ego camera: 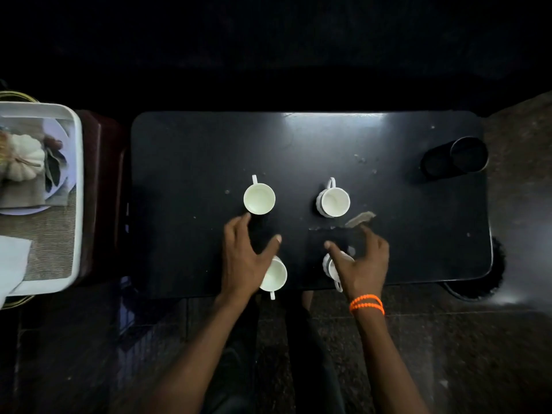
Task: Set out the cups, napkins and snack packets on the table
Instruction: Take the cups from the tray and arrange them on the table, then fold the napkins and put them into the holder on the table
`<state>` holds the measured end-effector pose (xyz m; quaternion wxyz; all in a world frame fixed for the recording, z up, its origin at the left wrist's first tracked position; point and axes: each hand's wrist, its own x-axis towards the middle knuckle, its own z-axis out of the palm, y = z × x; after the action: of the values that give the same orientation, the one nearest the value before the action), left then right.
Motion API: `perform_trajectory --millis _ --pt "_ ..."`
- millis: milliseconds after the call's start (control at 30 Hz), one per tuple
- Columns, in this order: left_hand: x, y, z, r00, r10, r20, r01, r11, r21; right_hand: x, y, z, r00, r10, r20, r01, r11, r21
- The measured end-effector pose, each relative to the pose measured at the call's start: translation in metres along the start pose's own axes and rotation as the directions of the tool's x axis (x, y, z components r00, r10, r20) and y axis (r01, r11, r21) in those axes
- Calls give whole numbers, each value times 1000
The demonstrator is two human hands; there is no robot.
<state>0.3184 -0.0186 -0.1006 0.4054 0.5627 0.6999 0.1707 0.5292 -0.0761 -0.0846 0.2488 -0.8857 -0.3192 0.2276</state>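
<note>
Several white cups stand on the black table [185, 162]. One cup [259, 199] is at the far left, another [334, 202] at the far right. A near-left cup [275, 275] shows partly under my left hand [243, 258], which hovers over it with fingers spread and empty. My right hand [363, 264], with an orange bead bracelet, is spread above the near-right cup [331, 268], mostly hiding it. A white napkin [12, 261] lies in the white tray [78, 186] at the left.
The tray sits on a dark red stool beside the table and has a printed picture on its base. A black cylindrical holder [455, 158] lies at the table's far right. A scuffed, peeled patch [360, 219] marks the tabletop near the far-right cup.
</note>
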Motion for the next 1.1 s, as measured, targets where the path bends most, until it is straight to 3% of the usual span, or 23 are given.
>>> perform_trajectory --millis 100,233,367,733,867,933,1100 --pt "-35 -9 12 985 -1 173 -18 994 106 -24 19 -2 996 47 72 -44 998 -42" --pt "-57 -18 25 966 -2 260 -65 966 250 -38 36 8 992 36 120 -31 998 -46" --pt "-58 -23 26 971 53 232 -120 950 288 -39 42 15 996 52 79 -50 998 -26" --pt "-55 -26 25 979 48 199 -103 955 277 -40 38 18 996 24 86 -15 995 -95" --pt "-50 -24 20 979 17 203 -57 980 190 -44 13 19 996 -63 -58 55 991 -126" --pt "-46 -20 10 991 -23 129 14 998 67 -46 -6 24 985 -142 -96 130 985 -115" --pt "-25 -19 -37 959 -245 -144 205 948 -245 -58 -68 60 930 -367 2 367 930 2"
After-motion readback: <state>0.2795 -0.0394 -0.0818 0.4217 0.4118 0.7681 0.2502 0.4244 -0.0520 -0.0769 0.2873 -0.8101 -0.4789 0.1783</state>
